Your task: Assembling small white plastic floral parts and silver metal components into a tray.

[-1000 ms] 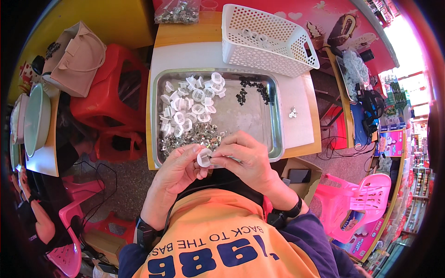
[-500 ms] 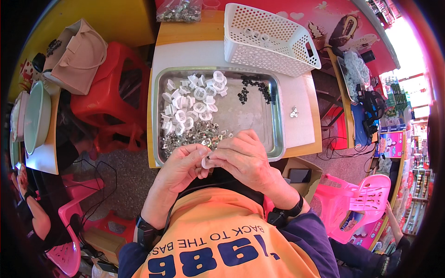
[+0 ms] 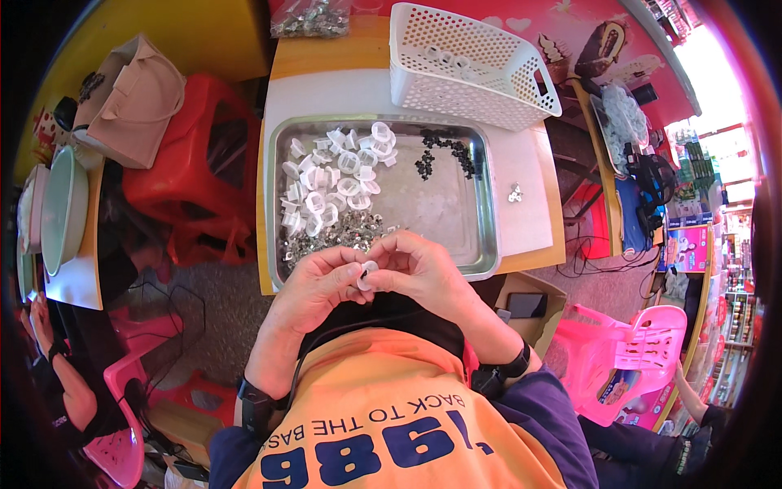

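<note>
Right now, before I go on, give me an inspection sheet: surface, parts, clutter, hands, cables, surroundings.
Surface: white board on a wooden table, under a metal tray.
Parts: white plastic pieces, small metal bits and black pieces lie in the tray.
Clutter: perforated basket beyond the tray; bag of metal pieces at the far end; a few loose bits right of the tray.
Hands: left hand and right hand pinch one white part.
Cables: dark cables on the floor, both sides.
Surroundings: red stool left, pink chair right; another person's arm far left.
</note>
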Demonstrator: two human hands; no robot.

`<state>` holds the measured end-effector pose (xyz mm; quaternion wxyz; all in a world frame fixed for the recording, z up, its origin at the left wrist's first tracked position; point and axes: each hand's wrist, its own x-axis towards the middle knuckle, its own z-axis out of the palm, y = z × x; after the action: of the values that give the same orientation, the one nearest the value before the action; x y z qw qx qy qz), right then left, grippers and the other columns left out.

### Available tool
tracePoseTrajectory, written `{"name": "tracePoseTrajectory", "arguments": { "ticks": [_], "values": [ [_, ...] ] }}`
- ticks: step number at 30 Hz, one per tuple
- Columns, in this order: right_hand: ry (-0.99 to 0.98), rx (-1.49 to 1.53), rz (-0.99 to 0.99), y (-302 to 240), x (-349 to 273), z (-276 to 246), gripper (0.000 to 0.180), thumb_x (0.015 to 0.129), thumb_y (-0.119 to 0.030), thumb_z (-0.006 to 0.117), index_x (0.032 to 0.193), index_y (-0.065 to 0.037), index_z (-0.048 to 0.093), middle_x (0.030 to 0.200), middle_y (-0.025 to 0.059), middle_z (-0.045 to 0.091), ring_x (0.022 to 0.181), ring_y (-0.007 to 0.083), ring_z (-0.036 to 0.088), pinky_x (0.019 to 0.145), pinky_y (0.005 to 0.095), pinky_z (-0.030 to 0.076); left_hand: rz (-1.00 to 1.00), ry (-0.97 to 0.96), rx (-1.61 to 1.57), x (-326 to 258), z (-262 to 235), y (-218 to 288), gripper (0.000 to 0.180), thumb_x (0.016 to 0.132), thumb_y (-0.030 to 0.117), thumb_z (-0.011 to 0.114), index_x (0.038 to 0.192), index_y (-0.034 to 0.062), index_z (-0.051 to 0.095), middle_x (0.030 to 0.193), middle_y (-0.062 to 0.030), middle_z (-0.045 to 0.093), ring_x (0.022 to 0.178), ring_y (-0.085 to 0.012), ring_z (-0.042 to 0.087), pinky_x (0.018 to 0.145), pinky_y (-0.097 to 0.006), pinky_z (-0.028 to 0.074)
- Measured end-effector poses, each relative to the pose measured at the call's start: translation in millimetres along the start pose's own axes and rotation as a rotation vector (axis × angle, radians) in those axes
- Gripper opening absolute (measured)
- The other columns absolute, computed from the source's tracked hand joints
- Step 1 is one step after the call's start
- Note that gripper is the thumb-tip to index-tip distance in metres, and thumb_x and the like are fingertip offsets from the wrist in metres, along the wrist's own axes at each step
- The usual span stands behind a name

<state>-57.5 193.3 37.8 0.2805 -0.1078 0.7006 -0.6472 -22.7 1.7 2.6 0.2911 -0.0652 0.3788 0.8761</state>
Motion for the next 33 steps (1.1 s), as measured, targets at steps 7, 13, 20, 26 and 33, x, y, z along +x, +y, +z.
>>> {"name": "tracePoseTrajectory", "arguments": {
  "ticks": [7, 13, 20, 26, 33],
  "values": [
    [0.133, 0.141, 0.124, 4.0, -0.8, 1.4, 0.019, 0.085, -0.013, 0.068, 0.095, 0.002, 0.061, 0.083, 0.0028, 0.06, 0.072, 0.007, 0.059, 0.063, 0.0223, 0.05, 0.086, 0.173, 0.068, -2.2, 13.6, 2.9, 0.018, 0.092, 0.007, 0.055, 0.106, -0.0022, 0.06, 0.098, -0.0102, 0.063, 0.086, -0.0196, 0.066, 0.08, -0.035, 0.057],
    [0.188, -0.041, -0.026, 15.3, 0.6, 5.9, 0.011, 0.086, -0.003, 0.063, 0.095, 0.002, 0.058, 0.085, 0.0039, 0.063, 0.076, 0.0073, 0.062, 0.067, 0.0209, 0.053, 0.253, 0.305, 0.308, -1.8, 20.5, -5.7, 0.019, 0.088, -0.003, 0.056, 0.106, -0.0059, 0.063, 0.101, -0.0085, 0.056, 0.089, -0.0203, 0.066, 0.079, -0.033, 0.059],
    [0.24, -0.048, -0.096, 21.2, -0.1, 10.1, 0.014, 0.079, -0.006, 0.069, 0.088, 0.0, 0.061, 0.08, 0.0046, 0.056, 0.067, 0.008, 0.057, 0.061, 0.0231, 0.048, 0.379, 0.367, 0.332, -0.7, 26.0, -12.9, 0.015, 0.084, -0.008, 0.059, 0.098, -0.007, 0.065, 0.095, -0.007, 0.057, 0.082, -0.0176, 0.066, 0.076, -0.028, 0.058],
    [0.276, -0.174, -0.122, 18.9, -4.5, 13.7, 0.015, 0.077, -0.004, 0.07, 0.084, 0.0, 0.057, 0.077, 0.0058, 0.055, 0.063, 0.0105, 0.056, 0.058, 0.0243, 0.046, 0.429, 0.373, 0.458, -0.4, 26.2, -17.1, 0.013, 0.083, -0.008, 0.06, 0.096, -0.0064, 0.066, 0.094, -0.0064, 0.055, 0.082, -0.017, 0.065, 0.073, -0.03, 0.06],
    [0.252, -0.105, -0.145, 29.7, 0.1, 11.2, 0.013, 0.08, -0.001, 0.068, 0.084, 0.001, 0.055, 0.079, 0.0053, 0.059, 0.069, 0.0095, 0.06, 0.06, 0.0231, 0.05, 0.428, 0.403, 0.475, -0.1, 27.4, -17.0, 0.014, 0.083, -0.008, 0.06, 0.095, -0.0062, 0.066, 0.093, -0.0055, 0.055, 0.081, -0.0156, 0.065, 0.075, -0.028, 0.059]
  ]
}}
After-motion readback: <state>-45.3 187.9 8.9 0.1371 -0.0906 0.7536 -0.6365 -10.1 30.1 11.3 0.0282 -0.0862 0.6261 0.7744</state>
